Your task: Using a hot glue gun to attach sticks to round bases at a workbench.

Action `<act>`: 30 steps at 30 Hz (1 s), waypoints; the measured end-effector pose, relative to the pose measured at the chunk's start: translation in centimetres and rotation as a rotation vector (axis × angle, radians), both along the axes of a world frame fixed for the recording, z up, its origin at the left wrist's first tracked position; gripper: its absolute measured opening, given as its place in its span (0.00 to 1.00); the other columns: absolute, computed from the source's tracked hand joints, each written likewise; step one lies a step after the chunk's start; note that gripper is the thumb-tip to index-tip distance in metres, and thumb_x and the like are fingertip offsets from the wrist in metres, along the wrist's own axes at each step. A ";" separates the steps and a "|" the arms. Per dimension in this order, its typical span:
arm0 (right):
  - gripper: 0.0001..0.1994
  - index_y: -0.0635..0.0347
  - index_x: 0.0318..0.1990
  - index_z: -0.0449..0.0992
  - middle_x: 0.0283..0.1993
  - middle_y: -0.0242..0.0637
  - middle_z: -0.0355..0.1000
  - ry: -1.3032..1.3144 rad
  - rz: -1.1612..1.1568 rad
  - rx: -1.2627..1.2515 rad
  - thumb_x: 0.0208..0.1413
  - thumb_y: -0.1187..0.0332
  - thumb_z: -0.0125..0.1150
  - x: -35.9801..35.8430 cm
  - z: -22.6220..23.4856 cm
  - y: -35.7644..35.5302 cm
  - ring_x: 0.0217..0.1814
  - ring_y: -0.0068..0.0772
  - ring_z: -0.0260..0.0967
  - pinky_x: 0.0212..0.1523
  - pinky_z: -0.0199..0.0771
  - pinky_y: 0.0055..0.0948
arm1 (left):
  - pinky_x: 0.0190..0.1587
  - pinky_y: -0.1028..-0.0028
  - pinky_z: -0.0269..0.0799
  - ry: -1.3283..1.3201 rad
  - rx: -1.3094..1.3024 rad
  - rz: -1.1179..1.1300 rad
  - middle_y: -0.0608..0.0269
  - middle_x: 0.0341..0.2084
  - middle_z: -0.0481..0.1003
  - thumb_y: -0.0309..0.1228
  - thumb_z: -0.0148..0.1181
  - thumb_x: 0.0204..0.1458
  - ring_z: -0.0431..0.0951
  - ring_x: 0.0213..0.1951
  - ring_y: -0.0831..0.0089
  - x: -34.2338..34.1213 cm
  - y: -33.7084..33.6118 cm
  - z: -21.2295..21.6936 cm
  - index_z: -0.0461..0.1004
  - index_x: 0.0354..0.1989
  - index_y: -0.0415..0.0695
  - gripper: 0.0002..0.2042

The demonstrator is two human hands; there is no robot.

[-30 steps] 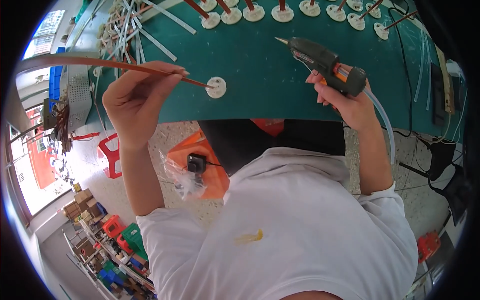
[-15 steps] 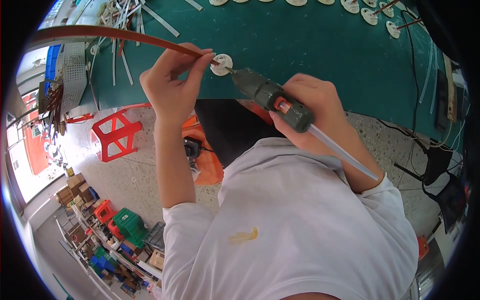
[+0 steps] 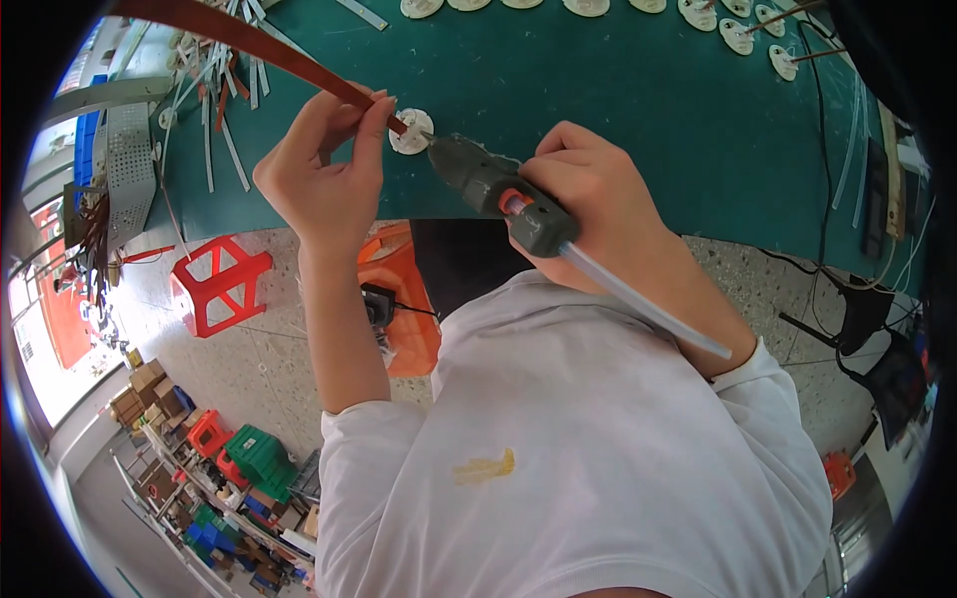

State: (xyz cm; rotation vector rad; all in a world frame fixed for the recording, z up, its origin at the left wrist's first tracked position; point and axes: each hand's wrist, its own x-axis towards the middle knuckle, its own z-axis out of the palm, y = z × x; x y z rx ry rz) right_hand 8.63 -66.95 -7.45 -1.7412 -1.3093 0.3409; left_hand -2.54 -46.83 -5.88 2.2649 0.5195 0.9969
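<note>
My left hand [image 3: 334, 164] pinches a long brown strip [image 3: 264, 48] near its lower end, between thumb and fingers. That end meets a small round white disc [image 3: 411, 132] on the green tabletop; whether it is stuck there I cannot tell. In my right hand [image 3: 593, 199] is a dark grey-green glue gun [image 3: 488, 184], fingers wrapped around it. Its nozzle points left, at the right edge of the disc. A long translucent glue stick [image 3: 648, 311] juts from its back, over my right forearm.
Several white discs [image 3: 585, 6] line the far edge of the green table [image 3: 518, 95], some at right with brown sticks. Loose pale strips [image 3: 231, 149] lie at left, near a perforated metal box [image 3: 130, 164]. A black cable [image 3: 820, 149] runs down the right side. A red stool [image 3: 219, 284] stands left below.
Both hands, the strip and the glue gun have shifted slightly left in view, as has the disc. The strip's free end stands higher, and the strip slants more steeply.
</note>
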 end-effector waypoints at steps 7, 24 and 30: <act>0.08 0.61 0.26 0.77 0.22 0.36 0.72 0.031 0.026 0.034 0.33 0.76 0.68 0.0 -0.3 1.0 0.29 0.42 0.67 0.28 0.70 0.33 | 0.38 0.78 0.81 -0.044 0.092 -0.021 0.59 0.26 0.83 0.17 0.70 0.48 0.84 0.29 0.77 -1.0 -0.1 -0.8 0.79 0.31 0.33 0.05; 0.08 0.60 0.25 0.77 0.22 0.36 0.72 -0.063 0.040 -0.046 0.33 0.74 0.70 -0.3 0.2 1.2 0.28 0.40 0.67 0.26 0.69 0.33 | 0.37 0.79 0.81 -0.034 0.027 -0.009 0.60 0.26 0.83 0.18 0.70 0.48 0.84 0.29 0.77 -1.2 -0.2 -0.6 0.81 0.33 0.34 0.05; 0.08 0.59 0.24 0.77 0.21 0.35 0.71 -0.090 0.017 -0.077 0.34 0.72 0.71 -0.3 0.1 1.2 0.26 0.38 0.66 0.24 0.68 0.33 | 0.36 0.80 0.80 -0.038 0.052 -0.013 0.60 0.25 0.82 0.19 0.70 0.48 0.84 0.29 0.76 -1.1 -0.2 -0.6 0.82 0.33 0.35 0.04</act>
